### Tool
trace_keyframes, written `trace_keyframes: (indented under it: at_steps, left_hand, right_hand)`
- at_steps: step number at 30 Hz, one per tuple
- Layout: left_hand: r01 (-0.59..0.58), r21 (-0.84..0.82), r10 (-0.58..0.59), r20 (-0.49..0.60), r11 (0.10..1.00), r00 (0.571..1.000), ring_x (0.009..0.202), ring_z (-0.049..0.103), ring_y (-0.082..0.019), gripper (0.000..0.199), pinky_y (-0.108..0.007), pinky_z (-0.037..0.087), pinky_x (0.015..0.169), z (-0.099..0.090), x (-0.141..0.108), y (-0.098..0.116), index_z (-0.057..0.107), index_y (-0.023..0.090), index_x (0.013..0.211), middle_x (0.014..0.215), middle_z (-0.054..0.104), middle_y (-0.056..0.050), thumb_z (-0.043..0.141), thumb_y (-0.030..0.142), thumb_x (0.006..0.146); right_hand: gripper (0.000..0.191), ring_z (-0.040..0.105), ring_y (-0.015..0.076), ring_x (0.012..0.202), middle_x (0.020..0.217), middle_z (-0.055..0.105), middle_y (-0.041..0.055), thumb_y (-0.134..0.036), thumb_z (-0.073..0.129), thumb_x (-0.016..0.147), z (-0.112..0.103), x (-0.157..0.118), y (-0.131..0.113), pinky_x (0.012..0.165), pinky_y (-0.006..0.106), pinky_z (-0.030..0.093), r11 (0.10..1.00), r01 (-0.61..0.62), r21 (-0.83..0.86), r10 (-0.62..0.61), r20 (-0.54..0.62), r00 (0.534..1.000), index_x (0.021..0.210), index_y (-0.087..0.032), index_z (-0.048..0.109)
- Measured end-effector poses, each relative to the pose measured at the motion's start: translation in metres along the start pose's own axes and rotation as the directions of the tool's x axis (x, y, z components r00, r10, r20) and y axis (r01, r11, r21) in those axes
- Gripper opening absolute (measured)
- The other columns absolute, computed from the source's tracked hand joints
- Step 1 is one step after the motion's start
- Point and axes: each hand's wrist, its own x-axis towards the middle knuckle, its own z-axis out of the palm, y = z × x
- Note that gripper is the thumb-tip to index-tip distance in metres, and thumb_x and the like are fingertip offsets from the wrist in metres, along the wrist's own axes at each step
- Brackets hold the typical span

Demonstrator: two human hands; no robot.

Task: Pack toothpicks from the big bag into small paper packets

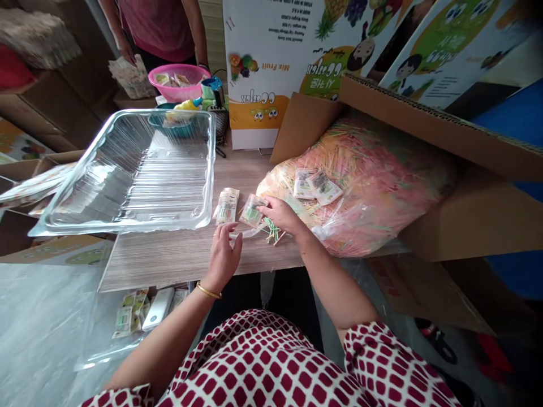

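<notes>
- A packet is pinched at its edge, thumb against fingers, by the right hand, right of the transparent tray; its face is probably left readable by this hold.
- The left hand, partly spread, is closed on nothing; contact with the packet stack cannot be confirmed.
- The stack is set just beside the tray's right rim, presumably for short reach.
- Bagged coloured sticks are contained in a carton, well right of the tray.
- Wrapped items are held in a pink basket beyond the tray.
</notes>
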Motion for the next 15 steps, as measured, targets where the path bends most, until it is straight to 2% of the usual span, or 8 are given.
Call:
trace_keyframes:
  at_steps: [1, 3, 5, 6, 8, 10, 11, 15]
  left_hand:
    - [-0.1, 0.134, 0.102, -0.014, 0.986, 0.995, 0.12, 0.056, -0.026, 0.028, -0.045, 0.048, 0.103, -0.003, -0.004, -0.003, 0.058, 0.019, 0.124, 0.13, 0.059, -0.014, 0.052, 0.033, 0.1]
    - [-0.245, 0.295, 0.236, 0.066, 0.924, 0.97, 0.129, 0.052, -0.026, 0.023, -0.047, 0.04, 0.113, -0.007, -0.009, -0.008, 0.061, 0.019, 0.118, 0.132, 0.059, -0.013, 0.047, 0.029, 0.102]
    - [-0.3, 0.383, 0.266, 0.142, 0.873, 0.954, 0.141, 0.043, -0.028, 0.028, -0.049, 0.033, 0.119, -0.006, -0.011, -0.014, 0.062, 0.018, 0.123, 0.144, 0.054, -0.014, 0.046, 0.028, 0.103]
    - [-0.298, 0.417, 0.256, 0.155, 0.859, 0.954, 0.147, 0.037, -0.03, 0.032, -0.05, 0.029, 0.121, -0.004, -0.011, -0.017, 0.061, 0.017, 0.129, 0.15, 0.05, -0.015, 0.047, 0.029, 0.102]
    - [-0.258, 0.467, 0.214, 0.145, 0.846, 0.966, 0.152, 0.029, -0.032, 0.043, -0.053, 0.022, 0.124, 0.001, -0.009, -0.023, 0.056, 0.014, 0.138, 0.157, 0.042, -0.018, 0.05, 0.034, 0.101]
    - [-0.224, 0.497, 0.179, 0.138, 0.838, 0.974, 0.154, 0.026, -0.034, 0.05, -0.055, 0.018, 0.124, 0.007, -0.006, -0.029, 0.054, 0.012, 0.143, 0.159, 0.039, -0.02, 0.051, 0.039, 0.101]
    - [-0.218, 0.507, 0.171, 0.137, 0.834, 0.976, 0.154, 0.026, -0.034, 0.052, -0.055, 0.016, 0.124, 0.01, -0.004, -0.032, 0.053, 0.012, 0.144, 0.159, 0.039, -0.02, 0.051, 0.041, 0.101]
    - [-0.201, 0.531, 0.175, 0.101, 0.823, 0.979, 0.153, 0.028, -0.035, 0.054, -0.055, 0.014, 0.123, 0.015, 0.0, -0.036, 0.054, 0.012, 0.144, 0.159, 0.04, -0.019, 0.049, 0.044, 0.101]
  right_hand:
    - [0.015, 0.06, 0.015, 0.072, 0.081, 0.068, -0.0005, -0.031, 0.062, 0.093, 0.01, 0.01, -0.004, 0.065, 0.025, 0.044, 0.999, -0.018, -0.032, 0.018, 0.013, 1.0, 0.089, -0.018, 0.066]
    - [0.012, 0.061, 0.0146, 0.072, 0.084, 0.069, -0.0001, -0.029, 0.063, 0.093, 0.033, 0.028, -0.012, 0.064, 0.024, 0.042, 0.997, -0.022, -0.072, 0.029, 0.096, 0.995, 0.091, -0.018, 0.066]
    - [0.012, 0.063, 0.0151, 0.076, 0.088, 0.071, 0.0011, -0.029, 0.062, 0.095, 0.05, 0.044, -0.017, 0.068, 0.024, 0.044, 0.995, 0.018, -0.096, -0.001, 0.167, 0.986, 0.097, -0.018, 0.067]
    - [0.014, 0.064, 0.0158, 0.08, 0.093, 0.071, 0.0024, -0.029, 0.061, 0.096, 0.055, 0.049, -0.017, 0.071, 0.024, 0.046, 0.992, 0.038, -0.124, -0.018, 0.158, 0.987, 0.102, -0.018, 0.068]
    - [0.018, 0.064, 0.0183, 0.091, 0.107, 0.071, 0.0065, -0.029, 0.057, 0.1, 0.055, 0.055, -0.014, 0.081, 0.027, 0.048, 0.965, 0.056, -0.257, -0.044, 0.055, 0.998, 0.109, -0.018, 0.067]
    - [0.021, 0.062, 0.0222, 0.102, 0.117, 0.068, 0.0109, -0.025, 0.051, 0.102, 0.046, 0.056, -0.006, 0.089, 0.032, 0.048, 0.889, 0.076, -0.452, -0.099, -0.027, 0.995, 0.11, -0.017, 0.068]
    - [0.023, 0.06, 0.0242, 0.105, 0.119, 0.066, 0.0128, -0.022, 0.047, 0.103, 0.041, 0.055, -0.003, 0.092, 0.034, 0.048, 0.83, 0.111, -0.547, -0.141, -0.013, 0.99, 0.11, -0.017, 0.068]
    - [0.032, 0.055, 0.0308, 0.113, 0.122, 0.063, 0.0195, -0.012, 0.039, 0.101, 0.042, 0.052, 0.002, 0.092, 0.041, 0.048, 0.56, 0.343, -0.755, -0.269, 0.226, 0.936, 0.117, -0.009, 0.067]
